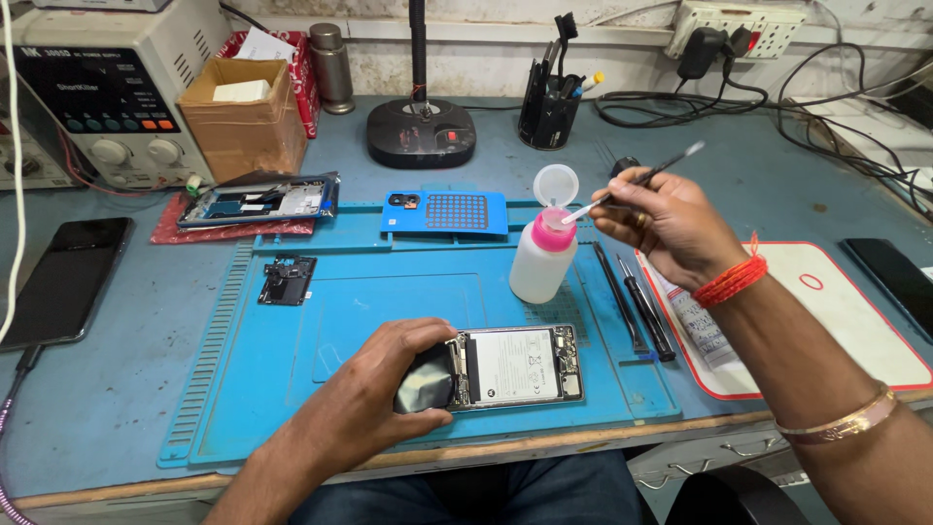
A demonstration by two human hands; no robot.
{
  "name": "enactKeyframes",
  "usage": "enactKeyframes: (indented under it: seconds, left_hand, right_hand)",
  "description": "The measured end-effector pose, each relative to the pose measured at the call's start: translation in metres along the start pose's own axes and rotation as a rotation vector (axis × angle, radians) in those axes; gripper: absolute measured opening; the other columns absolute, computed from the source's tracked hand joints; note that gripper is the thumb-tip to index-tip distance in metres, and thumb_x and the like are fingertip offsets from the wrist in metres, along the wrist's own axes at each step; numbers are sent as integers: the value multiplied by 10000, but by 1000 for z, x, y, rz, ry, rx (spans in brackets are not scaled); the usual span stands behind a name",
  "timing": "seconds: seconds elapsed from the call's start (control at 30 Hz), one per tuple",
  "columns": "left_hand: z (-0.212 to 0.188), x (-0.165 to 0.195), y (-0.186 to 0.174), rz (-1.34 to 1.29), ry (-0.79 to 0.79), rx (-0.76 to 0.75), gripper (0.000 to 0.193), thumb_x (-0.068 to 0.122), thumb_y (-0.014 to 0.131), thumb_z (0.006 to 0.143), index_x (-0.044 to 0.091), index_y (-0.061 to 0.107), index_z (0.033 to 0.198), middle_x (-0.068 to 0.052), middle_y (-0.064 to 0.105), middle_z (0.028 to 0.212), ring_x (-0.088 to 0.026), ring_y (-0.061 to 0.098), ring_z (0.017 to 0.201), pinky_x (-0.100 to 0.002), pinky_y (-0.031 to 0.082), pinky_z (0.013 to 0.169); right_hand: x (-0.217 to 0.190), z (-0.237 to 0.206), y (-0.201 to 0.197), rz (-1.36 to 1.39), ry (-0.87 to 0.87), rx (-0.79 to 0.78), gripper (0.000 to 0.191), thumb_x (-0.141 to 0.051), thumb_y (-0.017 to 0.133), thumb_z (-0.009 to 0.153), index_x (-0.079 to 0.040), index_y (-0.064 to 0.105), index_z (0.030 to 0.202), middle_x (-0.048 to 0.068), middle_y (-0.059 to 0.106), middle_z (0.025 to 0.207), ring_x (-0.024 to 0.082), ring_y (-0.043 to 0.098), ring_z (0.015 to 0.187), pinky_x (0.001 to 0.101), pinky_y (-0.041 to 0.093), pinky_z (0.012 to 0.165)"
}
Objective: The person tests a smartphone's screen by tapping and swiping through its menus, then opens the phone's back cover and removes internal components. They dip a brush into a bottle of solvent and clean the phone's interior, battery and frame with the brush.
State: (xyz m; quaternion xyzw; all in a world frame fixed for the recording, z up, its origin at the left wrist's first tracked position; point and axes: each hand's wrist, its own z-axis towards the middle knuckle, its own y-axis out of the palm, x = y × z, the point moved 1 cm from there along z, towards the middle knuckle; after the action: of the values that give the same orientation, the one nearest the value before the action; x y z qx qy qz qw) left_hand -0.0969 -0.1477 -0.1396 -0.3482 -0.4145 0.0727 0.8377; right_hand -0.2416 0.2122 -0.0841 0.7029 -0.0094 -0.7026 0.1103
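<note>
**Brush at bottle, phone held down**

While pinching a thin brush (637,182) betw. thumb & fingers, right hand (666,226) hovers above the mat, fingers closed tight on the handle; white tip touching the pink cap of the small white bottle (540,261), flip lid open & standing up. Left hand (389,384) curled over the left end of the opened phone (505,367), fingers wrapped round that edge, pressing it flat; back cover off, battery & boards showing. Phone lying near front edge of the blue work mat (292,408), lengthways L to R.

Just right of the bottle: two dark tools (637,311) lying side by side on the mat. Further right, white pad w/ red border (855,331), partly under the right forearm. Upper mat: small circuit board (287,280), blue back cover (445,212) w/ grid pattern. Beyond that, phone frame (258,202) on a red cloth, cardboard box (243,122), bench power supply (107,92), black round lamp base (420,134), tool cup (547,112). Far left, black phone (63,282) face up on the bench, cable plugged in.
</note>
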Motion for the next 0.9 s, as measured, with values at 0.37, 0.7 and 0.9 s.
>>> enactKeyframes:
  seconds: [0.37, 0.7, 0.9]
  left_hand:
    - [0, 1, -2, 3, 30, 0, 817, 165, 900, 701, 84, 482, 1399, -134, 578, 1414, -341, 529, 1351, -419, 461, 1102]
    - [1, 4, -3, 5, -39, -28, 825, 164, 897, 699, 86, 478, 1405, -144, 583, 1391, -334, 541, 1325, -404, 473, 1080]
    - [1, 5, -4, 13, -39, -30, 804, 169, 889, 706, 76, 486, 1396, -150, 599, 1365, -331, 558, 1304, -400, 486, 1064]
  right_hand:
    - [18, -25, -5, 200, 137, 23, 100, -166, 604, 1027, -70, 626, 1043, 95, 730, 1041, 166, 735, 957, 276, 611, 878]
    - [38, -80, 37, 62, 277, -46, 175, -189, 641, 952, -64, 591, 1066, 88, 716, 1012, 146, 728, 874, 293, 623, 801]
    - [56, -89, 50, -34, 272, -138, 208, -176, 666, 948, -18, 572, 1046, 110, 725, 1011, 171, 736, 868, 306, 624, 791]
